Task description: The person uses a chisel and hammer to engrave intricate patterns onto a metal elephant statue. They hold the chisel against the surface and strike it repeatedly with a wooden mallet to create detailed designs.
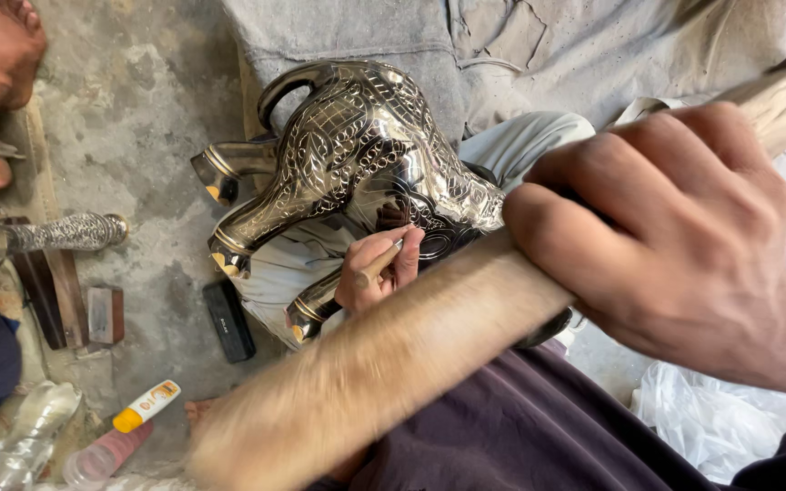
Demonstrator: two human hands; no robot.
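A shiny engraved metal animal figure (366, 155) lies on its side on grey cloth over my lap. My left hand (377, 271) rests against the figure's flank and pinches a small chisel-like tool (380, 265) whose tip touches the metal. My right hand (675, 236), large and close to the camera, is closed around a pale wooden club (347, 382). The club runs from the upper right down to the lower left and is blurred. It hides my left wrist and part of the figure's lower side.
On the concrete floor at left lie an engraved metal piece (65, 232), a small wooden block (105, 314), a black block (229, 320), a white and orange tube (146, 406) and a plastic bottle (29, 436). Another person's foot (2, 45) is at top left. A plastic bag (720, 423) lies lower right.
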